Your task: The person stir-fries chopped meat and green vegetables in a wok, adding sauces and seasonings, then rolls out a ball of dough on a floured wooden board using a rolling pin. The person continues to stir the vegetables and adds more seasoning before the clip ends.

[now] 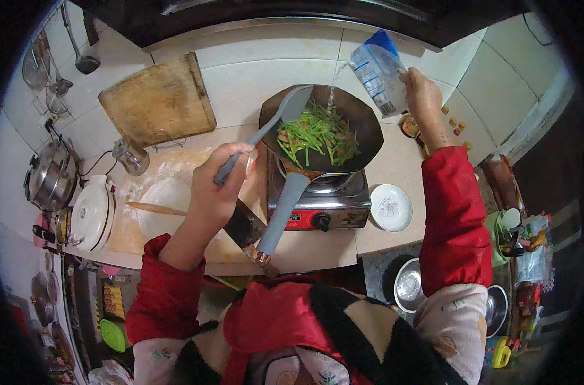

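My left hand grips the handle of a grey spatula, its blade over the far left part of a dark wok. A small white and red patch shows beside its fingers; I cannot tell what it is. Chopped green stalks with brown pieces lie in the wok. In my right hand, a blue and clear plastic bag is held tilted beyond the wok's far right rim. White grains fall in a thin stream towards the wok. The wok's grey handle points towards me, with neither hand on it.
Under the wok stands a portable stove; a white dish is to its right. Left lie a dark cleaver-like blade and a wooden rolling pin on a pale round. A wooden cutting board leans against the tiles.
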Tool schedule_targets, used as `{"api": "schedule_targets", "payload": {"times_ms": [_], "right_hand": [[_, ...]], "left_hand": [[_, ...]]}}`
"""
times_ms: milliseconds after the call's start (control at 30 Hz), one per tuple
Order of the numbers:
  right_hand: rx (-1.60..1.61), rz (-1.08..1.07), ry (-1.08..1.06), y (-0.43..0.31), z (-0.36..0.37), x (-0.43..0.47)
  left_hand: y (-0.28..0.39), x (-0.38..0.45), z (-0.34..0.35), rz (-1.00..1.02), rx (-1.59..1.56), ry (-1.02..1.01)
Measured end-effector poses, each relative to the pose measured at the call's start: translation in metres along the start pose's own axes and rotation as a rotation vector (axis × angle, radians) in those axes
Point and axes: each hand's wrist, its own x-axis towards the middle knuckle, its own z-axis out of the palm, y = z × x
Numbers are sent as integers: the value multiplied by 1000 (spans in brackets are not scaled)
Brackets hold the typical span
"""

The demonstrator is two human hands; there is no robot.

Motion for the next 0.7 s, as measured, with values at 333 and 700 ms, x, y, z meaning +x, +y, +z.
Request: {"api": "schedule_targets", "payload": {"times_ms": [333,700], "right_hand": [[430,354,226,14,-17,-66],[586,369,269,30,-17,-119]], "left_hand": [[-5,-4,-9,30,32,35],[0,0,-12,-120,6,-50]]}}
